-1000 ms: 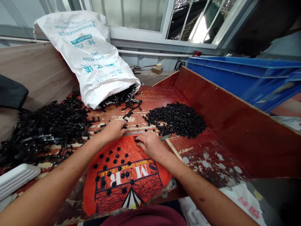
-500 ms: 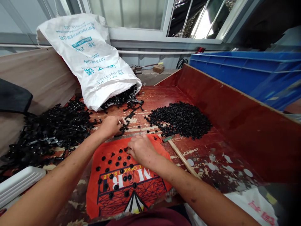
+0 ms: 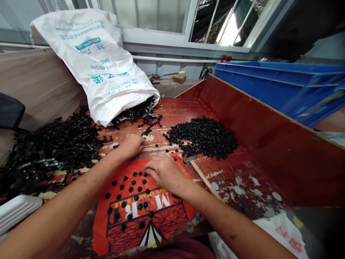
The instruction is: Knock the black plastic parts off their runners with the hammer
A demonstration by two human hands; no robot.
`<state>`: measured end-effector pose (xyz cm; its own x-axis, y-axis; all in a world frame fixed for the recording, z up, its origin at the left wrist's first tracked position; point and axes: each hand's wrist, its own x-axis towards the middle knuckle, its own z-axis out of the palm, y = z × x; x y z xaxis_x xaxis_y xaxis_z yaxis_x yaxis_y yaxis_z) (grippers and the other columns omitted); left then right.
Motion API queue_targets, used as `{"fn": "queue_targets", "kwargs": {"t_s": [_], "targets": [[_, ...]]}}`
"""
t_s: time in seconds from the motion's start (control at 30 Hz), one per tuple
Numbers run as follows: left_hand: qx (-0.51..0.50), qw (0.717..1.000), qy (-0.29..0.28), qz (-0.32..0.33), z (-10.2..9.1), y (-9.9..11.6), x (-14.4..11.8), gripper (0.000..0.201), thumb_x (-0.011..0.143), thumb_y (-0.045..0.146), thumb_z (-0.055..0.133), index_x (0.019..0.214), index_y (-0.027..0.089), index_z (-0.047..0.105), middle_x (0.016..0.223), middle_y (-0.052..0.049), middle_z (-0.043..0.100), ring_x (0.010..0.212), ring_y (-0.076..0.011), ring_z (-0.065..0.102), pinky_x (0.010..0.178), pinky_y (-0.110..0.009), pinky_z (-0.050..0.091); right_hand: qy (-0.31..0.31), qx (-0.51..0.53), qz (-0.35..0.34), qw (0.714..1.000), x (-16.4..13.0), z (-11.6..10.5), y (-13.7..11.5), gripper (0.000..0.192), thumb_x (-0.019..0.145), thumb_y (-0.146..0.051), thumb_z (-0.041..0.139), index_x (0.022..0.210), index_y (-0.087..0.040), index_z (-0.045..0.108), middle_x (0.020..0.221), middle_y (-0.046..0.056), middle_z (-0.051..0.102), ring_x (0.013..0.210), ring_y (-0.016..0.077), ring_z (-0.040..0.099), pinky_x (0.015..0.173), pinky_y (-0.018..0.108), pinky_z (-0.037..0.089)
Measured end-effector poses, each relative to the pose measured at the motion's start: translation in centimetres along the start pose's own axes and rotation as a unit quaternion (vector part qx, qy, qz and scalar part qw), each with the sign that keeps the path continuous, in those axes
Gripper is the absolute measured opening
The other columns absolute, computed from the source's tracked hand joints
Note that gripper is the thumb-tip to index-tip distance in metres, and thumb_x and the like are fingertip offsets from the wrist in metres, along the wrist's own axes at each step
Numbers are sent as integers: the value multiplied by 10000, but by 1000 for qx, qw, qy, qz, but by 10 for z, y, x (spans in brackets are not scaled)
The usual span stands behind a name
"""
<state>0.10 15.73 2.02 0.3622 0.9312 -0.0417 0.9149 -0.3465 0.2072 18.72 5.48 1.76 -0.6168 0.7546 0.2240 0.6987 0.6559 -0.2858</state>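
Shifted leftward and nearer since a second ago, the right hand (image 3: 165,171) is now bending over the far side of the black parts (image 3: 141,225) on the orange cloth (image 3: 101,237). Nearest, these parts are lying mostly apart, round faces up. I am judging them light, stiff, perhaps slick and hardly fragile, with the rim probably offering the best fingertip hold; the cloth is looking soft and easily rucked. The right thumb and index are curling down just beside the farthest parts, but whether they are pinching one I cannot tell. Just past the cloth, the left hand (image 3: 133,145) is curling low over the tabletop (image 3: 178,111), its fingertips turning away, so any grip is staying hidden. A tool (image 3: 203,176) is lying at the cloth's right edge. Farther off, a tangled pile (image 3: 59,147) is spreading left and a loose heap (image 3: 203,138) is sitting right. Beyond, a white sack (image 3: 107,68) is spilling more pieces, and a blue crate (image 3: 275,90) is standing past the red board (image 3: 269,144)
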Motion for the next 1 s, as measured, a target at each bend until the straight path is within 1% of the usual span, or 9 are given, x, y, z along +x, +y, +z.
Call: {"fn": "queue_targets", "kwargs": {"t_s": [0.17,0.23,0.37,0.5,0.6,0.67,0.8,0.9,1.0], "targets": [[-43,997,9,-57,-40,-24,-50,260,836,361,534,753,193,715,706,-15,734,659,-170,628,609,-250,397,-23,-38,-17,999,21,14,-25,189,894,-189,655,716,-198,718,788,75,696,867,260,543,810,420,358],[-67,995,-6,-78,-46,-37,-78,266,804,403,566,709,194,700,635,3,699,608,-164,598,575,-250,372,-17,-38,-8,999,24,11,-25,183,914,-191,632,754,-194,720,816,78,698,881,260,527,823,434,340],[-132,986,-22,-99,-34,-55,-126,249,778,407,582,665,210,684,629,25,673,606,-156,565,581,-245,366,-6,-19,-10,1000,34,2,-27,146,940,-289,632,873,-218,740,938,50,706,964,242,510,870,420,304],[-91,990,-4,-112,-12,-54,-146,227,804,367,562,675,211,666,726,-7,711,708,-185,621,642,-258,389,-28,-5,-39,999,59,21,-47,147,931,-290,633,851,-246,749,973,24,724,1003,231,516,867,395,308],[-61,991,-13,-115,-1,-48,-150,161,805,293,556,696,214,644,734,-23,717,702,-193,629,639,-268,383,-40,-5,-35,999,73,40,-60,155,911,-234,631,808,-202,743,934,61,743,1009,260,544,862,415,325],[-62,991,-27,-114,-1,-48,-151,137,799,296,576,708,218,643,704,-17,710,657,-190,621,610,-269,373,-40,0,-31,999,73,42,-59,117,897,-254,654,854,-204,751,955,71,755,1022,271,567,869,414,342],[-76,992,-37,-92,-16,-53,-143,232,853,423,558,865,249,711,800,-8,756,714,-195,659,621,-260,396,-14,10,1,1000,49,15,-18,224,940,-271,618,1144,-284,710,1100,19,755,984,204,632,859,337,391],[-43,997,1,-65,-27,-46,-111,240,873,366,524,902,248,731,888,-21,778,788,-202,680,667,-261,420,16,-11,60,998,21,-7,24,225,962,-162,545,1061,-217,739,1067,67,755,959,209,644,841,332,407],[-2,1000,19,-16,-26,-25,-61,222,843,289,537,889,235,747,889,-46,779,818,-220,681,692,-273,434,16,-22,54,998,1,-11,43,150,915,-168,630,991,-203,755,978,68,749,931,215,625,855,335,416]]}}
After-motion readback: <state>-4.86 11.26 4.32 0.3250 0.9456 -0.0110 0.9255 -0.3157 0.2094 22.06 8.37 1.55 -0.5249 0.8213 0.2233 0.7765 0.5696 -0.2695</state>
